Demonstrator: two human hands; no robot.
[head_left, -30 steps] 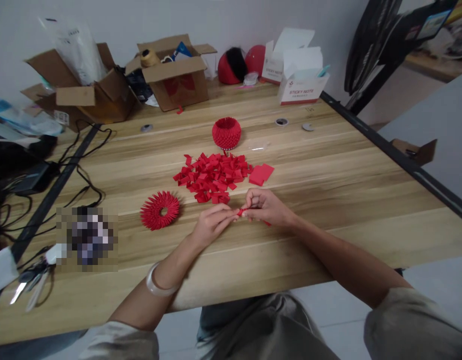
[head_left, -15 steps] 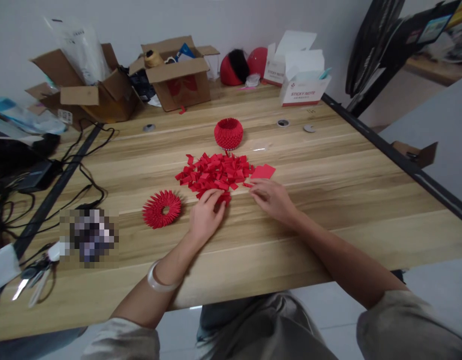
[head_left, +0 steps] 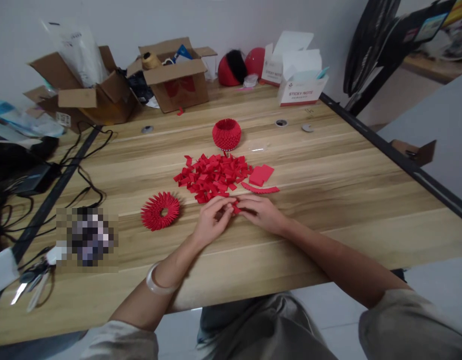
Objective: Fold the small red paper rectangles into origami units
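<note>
My left hand (head_left: 212,220) and my right hand (head_left: 264,214) meet at the middle of the table, fingertips pinching a small folded red paper piece (head_left: 236,207) between them. Just beyond lies a loose pile of folded red paper pieces (head_left: 215,172). A thin curved red strip (head_left: 261,189) rests beyond my right hand, beside flat red paper sheets (head_left: 261,175). Left of my left hand sits a spiky red paper ring (head_left: 160,211) with a hole in its centre. Behind the pile stands a round red paper bowl (head_left: 226,135), open at the top.
Open cardboard boxes (head_left: 181,82) line the back, with white sticky note boxes (head_left: 302,90) at the right. Black cables (head_left: 80,165) run along the left side. Scissors (head_left: 22,287) lie near the front left, beside a blurred-out object (head_left: 90,240). A black fan (head_left: 369,47) stands beyond the right edge.
My right hand has moved left and nearer, away from the curved strip, which now shows in full. Both hands have come together on a small paper piece.
</note>
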